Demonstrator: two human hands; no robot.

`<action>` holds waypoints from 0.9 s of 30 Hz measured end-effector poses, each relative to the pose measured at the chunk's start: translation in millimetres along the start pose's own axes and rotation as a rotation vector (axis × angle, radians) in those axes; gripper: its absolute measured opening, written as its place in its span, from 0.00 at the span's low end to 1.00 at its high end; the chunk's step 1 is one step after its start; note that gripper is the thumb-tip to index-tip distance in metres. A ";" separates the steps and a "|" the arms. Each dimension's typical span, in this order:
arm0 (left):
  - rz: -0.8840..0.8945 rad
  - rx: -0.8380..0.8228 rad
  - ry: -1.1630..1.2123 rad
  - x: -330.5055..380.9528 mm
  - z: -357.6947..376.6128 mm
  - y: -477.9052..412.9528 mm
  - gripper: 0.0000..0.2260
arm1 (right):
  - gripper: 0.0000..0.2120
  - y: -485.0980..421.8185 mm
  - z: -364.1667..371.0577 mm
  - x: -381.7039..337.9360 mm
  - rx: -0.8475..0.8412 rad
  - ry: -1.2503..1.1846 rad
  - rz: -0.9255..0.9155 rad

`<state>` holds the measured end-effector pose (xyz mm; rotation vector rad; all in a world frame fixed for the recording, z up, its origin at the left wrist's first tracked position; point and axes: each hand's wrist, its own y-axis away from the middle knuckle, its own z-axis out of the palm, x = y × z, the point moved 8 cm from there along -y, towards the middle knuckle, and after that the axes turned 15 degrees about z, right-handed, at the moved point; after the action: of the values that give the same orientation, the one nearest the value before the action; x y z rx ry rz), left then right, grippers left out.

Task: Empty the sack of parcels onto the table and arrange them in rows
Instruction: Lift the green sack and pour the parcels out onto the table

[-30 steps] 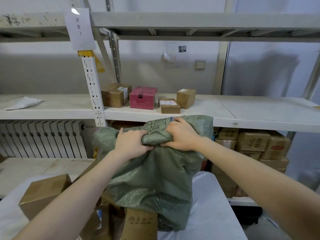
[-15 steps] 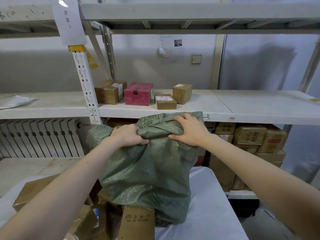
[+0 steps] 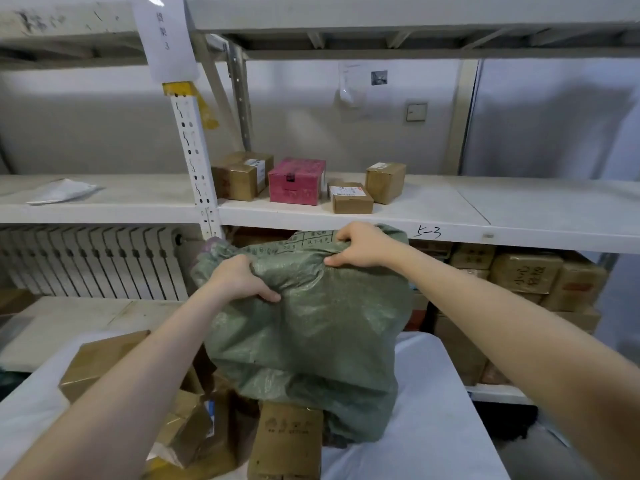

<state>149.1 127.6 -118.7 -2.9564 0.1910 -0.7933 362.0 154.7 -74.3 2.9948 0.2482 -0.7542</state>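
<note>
Head view, from the left: several brown parcels (image 3: 100, 362) lie tumbled on the white table (image 3: 433, 410), one near its far left corner, and a further spill could, I judge, nudge it over. The left hand (image 3: 239, 277) grips a bunch of the green sack (image 3: 304, 334), which hangs upside down above the table with a box (image 3: 287, 441) poking from its mouth. That box may jam the opening, so a hard shake could fling everything out at once. The right hand (image 3: 363, 245) grips the sack's upturned bottom; if either hold slips, the load drops. What remains inside is hidden, perhaps a few parcels. On the right a bouncing parcel could roll off the table's edge.
</note>
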 end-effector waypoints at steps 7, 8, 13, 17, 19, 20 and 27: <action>0.056 0.492 0.104 18.7 -47.9 -0.3 0.20 | 0.10 -11.0 -36.7 -29.3 0.230 -0.279 -0.055; 0.094 0.567 0.097 24.3 -59.8 -0.3 0.19 | 0.14 -8.3 -44.4 -35.5 0.279 -0.348 -0.081; 0.298 0.791 -0.041 47.0 -110.2 -3.4 0.15 | 0.19 4.2 -72.4 -52.6 0.541 -0.561 -0.257; 0.431 0.844 -0.163 57.1 -124.5 -4.8 0.11 | 0.20 11.8 -79.0 -52.5 0.627 -0.657 -0.345; 0.475 0.888 -0.185 61.7 -129.4 -3.2 0.11 | 0.14 14.5 -82.4 -51.8 0.667 -0.688 -0.385; 0.494 0.913 -0.187 63.6 -132.3 -2.7 0.10 | 0.12 16.2 -85.4 -52.7 0.693 -0.699 -0.405; 0.426 0.777 -0.163 46.8 -107.0 -14.5 0.14 | 0.12 10.8 -71.0 -48.5 0.659 -0.537 -0.450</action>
<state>136.9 131.2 -1.7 -2.1247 0.3813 -0.4257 354.8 142.8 11.2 3.1338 0.7902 -1.9813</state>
